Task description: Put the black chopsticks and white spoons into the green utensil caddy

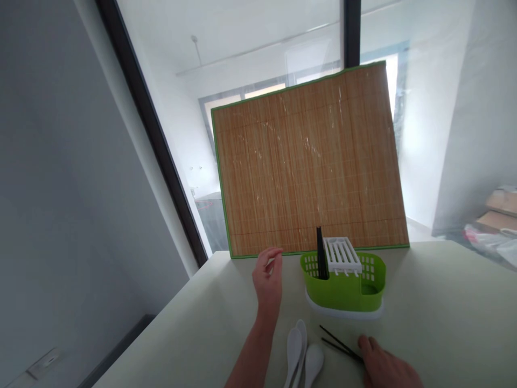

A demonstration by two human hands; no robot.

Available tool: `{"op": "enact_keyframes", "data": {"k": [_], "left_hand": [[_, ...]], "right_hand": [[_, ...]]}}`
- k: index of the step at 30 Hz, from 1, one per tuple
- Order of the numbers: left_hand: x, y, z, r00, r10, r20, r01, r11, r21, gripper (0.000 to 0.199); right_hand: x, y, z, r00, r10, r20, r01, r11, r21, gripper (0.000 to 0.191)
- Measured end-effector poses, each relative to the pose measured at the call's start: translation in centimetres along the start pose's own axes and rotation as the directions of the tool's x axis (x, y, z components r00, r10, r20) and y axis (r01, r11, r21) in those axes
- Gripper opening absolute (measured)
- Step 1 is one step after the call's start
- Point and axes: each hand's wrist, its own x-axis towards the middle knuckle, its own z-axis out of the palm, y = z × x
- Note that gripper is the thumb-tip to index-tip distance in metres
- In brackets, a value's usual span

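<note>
My right hand (383, 362) is at the lower right with its fingers closed on the rear part of black chopsticks (342, 346). Their thin ends point left and spread slightly apart above the table. Off to the left of the green basket (339, 293), my left hand (268, 274) is raised, fingers loosely bent and apart, with nothing visible in them. More black chopsticks (321, 256) stand upright in the basket's left part. A white slatted rack (342, 254) with small hooks sits over its middle. Several white spoons (294, 347) lie between my forearms, their handles cut off by the frame.
The pale table (436, 307) reaches back to a bamboo mat (311, 167) with green edging, propped against a glass partition. A white base tray (343, 312) sits beneath the basket. Cardboard boxes (503, 202) and plastic bags lie beyond the table at right.
</note>
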Motion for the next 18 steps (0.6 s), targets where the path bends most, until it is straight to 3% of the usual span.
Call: {"op": "enact_keyframes", "data": {"k": [4,7,10,12,14,18], "left_hand": [[-0.8,0.9,0.4,0.994,-0.07,0.083,0.076,0.995,-0.069,0.019],[-1.4,1.3,0.8,0.978,-0.119,0.171,0.135,0.987,-0.087,0.019],[-2.1,2.0,1.3,0.94,-0.16,0.302,0.194,0.977,-0.085,0.02],[-2.9,2.7,1.6,0.902,-0.182,0.392,0.235,0.968,-0.09,0.022],[-3.9,3.5,1.9,0.837,-0.203,0.508,0.296,0.949,-0.109,0.027],[-6.2,5.0,2.2,0.608,-0.162,0.777,0.387,0.915,-0.112,0.038]], "right_hand": [[0.3,0.9,0.3,0.998,-0.031,-0.053,0.032,0.999,0.013,0.039],[0.6,1.6,-0.6,0.978,-0.171,-0.122,0.184,0.978,0.1,0.028],[0.6,1.8,-2.5,0.894,-0.286,-0.344,0.387,0.88,0.275,0.02],[0.3,1.6,-3.6,0.82,-0.241,-0.519,0.47,0.801,0.37,0.022],[-0.1,1.2,-4.4,0.753,-0.139,-0.643,0.506,0.747,0.431,0.024],[-0.8,0.0,-5.1,0.695,0.024,-0.719,0.489,0.718,0.496,0.019]]}}
